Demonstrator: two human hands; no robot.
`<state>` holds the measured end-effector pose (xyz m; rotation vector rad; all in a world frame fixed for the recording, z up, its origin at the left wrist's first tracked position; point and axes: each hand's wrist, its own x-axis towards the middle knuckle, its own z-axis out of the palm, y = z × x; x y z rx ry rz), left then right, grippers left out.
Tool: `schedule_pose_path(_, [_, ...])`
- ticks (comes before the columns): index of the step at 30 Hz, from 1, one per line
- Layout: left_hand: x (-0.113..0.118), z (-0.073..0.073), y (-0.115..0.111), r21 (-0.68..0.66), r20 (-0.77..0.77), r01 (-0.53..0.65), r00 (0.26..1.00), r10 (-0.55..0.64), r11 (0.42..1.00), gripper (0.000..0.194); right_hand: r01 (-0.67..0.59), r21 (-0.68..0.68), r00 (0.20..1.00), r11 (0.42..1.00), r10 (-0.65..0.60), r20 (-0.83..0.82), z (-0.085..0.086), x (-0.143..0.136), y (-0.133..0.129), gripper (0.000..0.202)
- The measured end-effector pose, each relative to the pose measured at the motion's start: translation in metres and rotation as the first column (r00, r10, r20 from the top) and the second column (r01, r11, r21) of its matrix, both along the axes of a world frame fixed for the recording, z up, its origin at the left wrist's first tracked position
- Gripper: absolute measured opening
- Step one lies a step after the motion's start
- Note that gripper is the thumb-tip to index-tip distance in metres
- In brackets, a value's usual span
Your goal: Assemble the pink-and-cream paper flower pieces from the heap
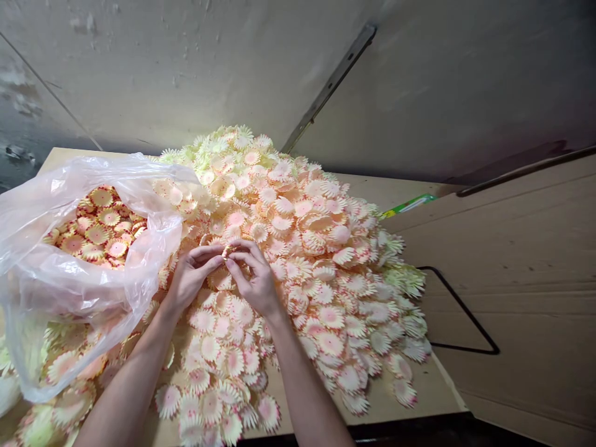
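Observation:
My left hand [196,268] and my right hand [251,276] meet in front of me, both pinching one small artificial flower piece [226,252] between their fingertips. It is pale with reddish edges and mostly covered by the fingers. Under and behind the hands spreads a large heap of loose flower pieces [330,316], cream, pink and pale green, with toothed rims. Left of my left hand stands an open clear plastic bag [153,248], its mouth folded outward. Smaller yellow flower pieces with red edges [97,233] lie inside it.
The heap rests on a wooden tabletop [433,385]. Cardboard [521,292] stands along the right, with a bent black metal rod [465,304] before it. A green and yellow packet [410,205] lies behind the heap. A grey wall [186,68] with a metal strip [330,87] rises at the back.

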<state>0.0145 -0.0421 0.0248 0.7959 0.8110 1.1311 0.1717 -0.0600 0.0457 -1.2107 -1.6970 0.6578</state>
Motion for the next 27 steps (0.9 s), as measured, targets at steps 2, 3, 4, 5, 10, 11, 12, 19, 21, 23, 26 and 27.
schedule_pose_path(2, [0.000, 0.000, 0.000, 0.000, -0.005, -0.001, 1.000, 0.001, 1.000, 0.030, -0.005, -0.007, 1.000, 1.000, 0.005, 0.001, 0.000, 0.000, 0.000, 0.011])
schedule_pose_path(3, [0.000, 0.000, 0.000, 0.000, -0.007, -0.002, 1.000, 0.002, 1.000, 0.030, -0.008, -0.011, 1.000, 1.000, 0.008, 0.001, 0.000, 0.000, 0.000, 0.011])
schedule_pose_path(4, [0.000, 0.000, 0.000, 0.000, -0.009, -0.003, 1.000, 0.003, 1.000, 0.031, -0.010, -0.013, 1.000, 1.000, 0.010, 0.001, 0.000, 0.000, 0.000, 0.012])
schedule_pose_path(5, [0.000, 0.000, 0.000, 0.000, -0.011, -0.004, 1.000, 0.004, 1.000, 0.031, -0.011, -0.014, 1.000, 1.000, 0.011, 0.003, 0.000, 0.000, 0.000, 0.012])
schedule_pose_path(10, [-0.001, -0.001, 0.001, 0.006, -0.018, -0.001, 1.000, 0.001, 1.000, 0.032, -0.012, -0.004, 1.000, 1.000, 0.012, 0.016, 0.001, 0.001, 0.001, 0.012])
schedule_pose_path(11, [-0.001, 0.000, 0.001, 0.007, -0.019, -0.001, 1.000, 0.002, 1.000, 0.031, -0.013, 0.001, 1.000, 1.000, 0.013, 0.018, 0.001, 0.001, 0.001, 0.012])
schedule_pose_path(12, [-0.001, 0.000, 0.001, 0.010, -0.022, -0.002, 1.000, 0.002, 1.000, 0.031, -0.014, 0.006, 1.000, 1.000, 0.014, 0.020, 0.001, 0.001, 0.001, 0.012])
schedule_pose_path(19, [0.000, 0.003, 0.001, 0.010, -0.048, -0.026, 0.998, 0.026, 1.000, 0.032, 0.004, 0.024, 0.998, 1.000, -0.006, 0.058, -0.002, -0.001, 0.001, 0.010])
schedule_pose_path(21, [0.001, 0.003, 0.000, 0.001, -0.057, -0.022, 0.998, 0.022, 1.000, 0.031, 0.019, 0.018, 0.998, 1.000, -0.020, 0.058, -0.004, -0.001, 0.001, 0.010])
schedule_pose_path(23, [0.002, 0.003, 0.000, -0.007, -0.086, -0.019, 0.996, 0.019, 1.000, 0.029, 0.023, 0.000, 0.998, 1.000, -0.023, 0.056, -0.007, -0.001, 0.001, 0.010])
schedule_pose_path(26, [0.002, 0.003, 0.000, 0.001, -0.133, -0.020, 0.991, 0.020, 1.000, 0.027, 0.022, -0.024, 0.998, 0.999, -0.020, 0.056, -0.009, -0.002, 0.001, 0.010])
schedule_pose_path(27, [0.002, 0.003, 0.000, 0.008, -0.145, -0.022, 0.989, 0.023, 1.000, 0.028, 0.021, -0.025, 0.998, 0.999, -0.019, 0.055, -0.009, -0.002, 0.001, 0.010])
